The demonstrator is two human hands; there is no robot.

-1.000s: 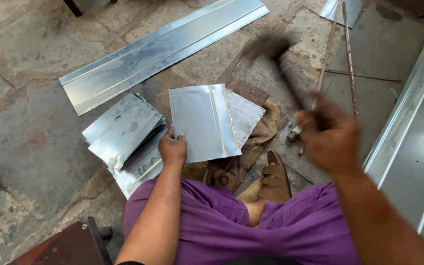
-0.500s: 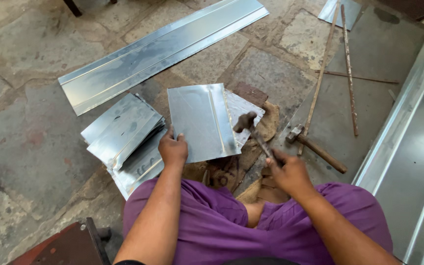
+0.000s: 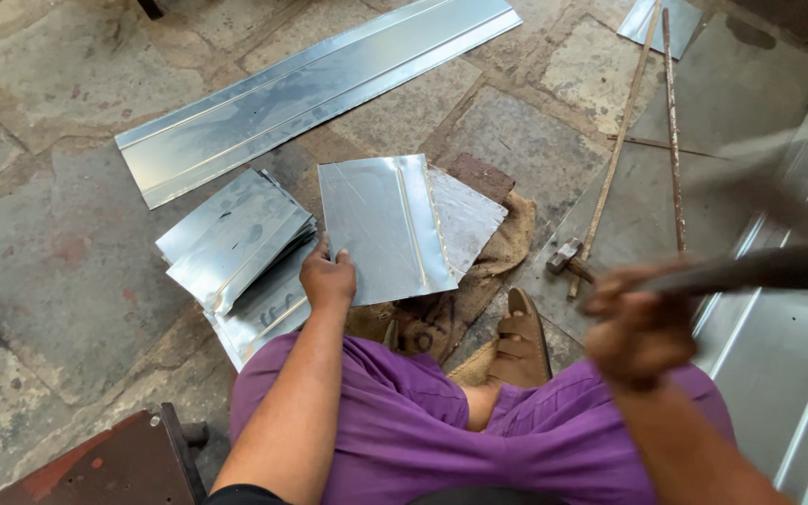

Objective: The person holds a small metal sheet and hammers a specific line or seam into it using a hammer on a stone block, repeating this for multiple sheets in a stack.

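The fingers of the left hand are curled down onto the near left corner of a folded metal sheet, pinning it in place; the thumb side is hidden, so whether they clamp the edge or only press on it is hard to say. The right hand is closed around a dark handle, badly blurred, whose far end runs out of view to the right (the head of that tool cannot be made out).

The sheet looks thin, light and springy, stiffened only by the raised crease running down its right half. Its surface is smooth and shiny and probably slippery, and its cut edges are likely sharp, so the flat near a corner seems the safest place to hold it, which is where the left hand sits. It rests on a wad of burlap sacking beside a brick, just ahead of the person's knees, well apart from the right hand.

A stack of similar sheets lies just left of the left hand, a small hammer rests on the stone floor near a sandal.
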